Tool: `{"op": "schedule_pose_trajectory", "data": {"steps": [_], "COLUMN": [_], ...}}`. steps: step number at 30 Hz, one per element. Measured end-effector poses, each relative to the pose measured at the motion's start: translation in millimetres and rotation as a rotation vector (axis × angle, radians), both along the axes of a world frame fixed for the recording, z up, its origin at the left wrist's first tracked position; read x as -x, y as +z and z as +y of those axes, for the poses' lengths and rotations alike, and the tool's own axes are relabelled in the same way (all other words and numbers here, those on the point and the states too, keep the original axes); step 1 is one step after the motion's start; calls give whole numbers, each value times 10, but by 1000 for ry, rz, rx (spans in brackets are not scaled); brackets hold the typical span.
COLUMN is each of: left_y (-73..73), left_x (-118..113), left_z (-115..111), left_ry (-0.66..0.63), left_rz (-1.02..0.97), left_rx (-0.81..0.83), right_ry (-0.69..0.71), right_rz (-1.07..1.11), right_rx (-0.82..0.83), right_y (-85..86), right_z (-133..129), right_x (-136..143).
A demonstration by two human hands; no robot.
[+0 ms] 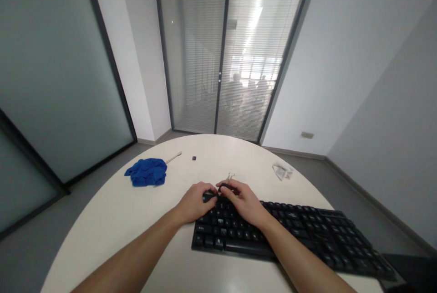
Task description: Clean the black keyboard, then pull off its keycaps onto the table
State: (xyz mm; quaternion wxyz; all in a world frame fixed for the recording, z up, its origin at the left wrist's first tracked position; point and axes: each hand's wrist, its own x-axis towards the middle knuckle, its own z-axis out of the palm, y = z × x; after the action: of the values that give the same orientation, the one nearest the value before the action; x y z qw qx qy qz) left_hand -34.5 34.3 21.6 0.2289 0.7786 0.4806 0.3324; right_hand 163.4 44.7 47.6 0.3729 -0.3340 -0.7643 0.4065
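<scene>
A black keyboard lies on the round pale table, slanting down toward the right. At its upper left corner my left hand is closed, thumb and fingers around a small black part at the keyboard's edge. Close beside it, my right hand pinches a thin tool with a dark grip; two pale wire-like prongs stick out beyond the fingers. The fingertips of both hands nearly meet, and what lies between them is too small to make out.
A crumpled blue cloth lies at the left, with a white stick-like brush beside it. A small dark keycap-like piece sits near the far edge. A small clear packet is at the right. A black object shows at lower right.
</scene>
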Motion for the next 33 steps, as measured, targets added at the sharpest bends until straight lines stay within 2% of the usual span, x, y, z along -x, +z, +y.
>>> {"op": "schedule_pose_trajectory", "data": {"steps": [7,20,28,33], "left_y": [-34,36,36,11], "left_x": [-2,-17,-30,-20], "left_z": [24,-22,-24,-10], "left_ry": [2,-35,-40,-44], "left_rz": [-29,-88,-150,-159], "left_rx": [31,42,51,38], "right_ry": [-14,-78,-30,-23], "right_rz": [5,148,171,173], "right_rx": [-37,68,101,60], "right_y": [-35,-107,-136,-125], "right_z": [22,81,61,40], "right_x": [-19,-22,-11,-10]}}
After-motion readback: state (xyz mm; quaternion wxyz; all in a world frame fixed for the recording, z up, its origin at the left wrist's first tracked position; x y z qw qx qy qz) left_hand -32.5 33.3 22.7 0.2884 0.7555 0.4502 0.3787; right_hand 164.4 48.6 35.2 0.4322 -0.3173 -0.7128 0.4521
